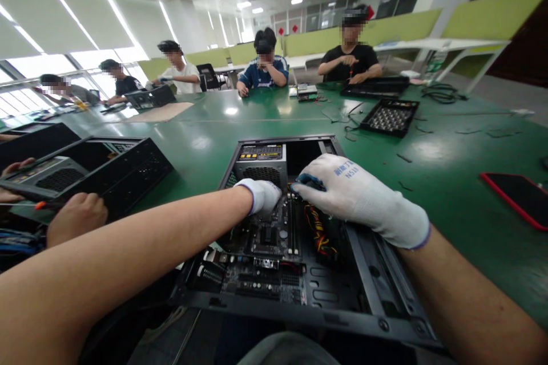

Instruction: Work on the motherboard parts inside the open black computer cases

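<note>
Now, open computer case at the green table, motherboard lying inside, gloved left hand just beside the power supply, gloved right hand bent near the coloured cables, whether either hand grasps something I cannot tell.

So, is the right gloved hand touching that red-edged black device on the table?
Apart. The head view plainly shows green tabletop between the right hand, at the open computer case, and the red-edged device.
</note>
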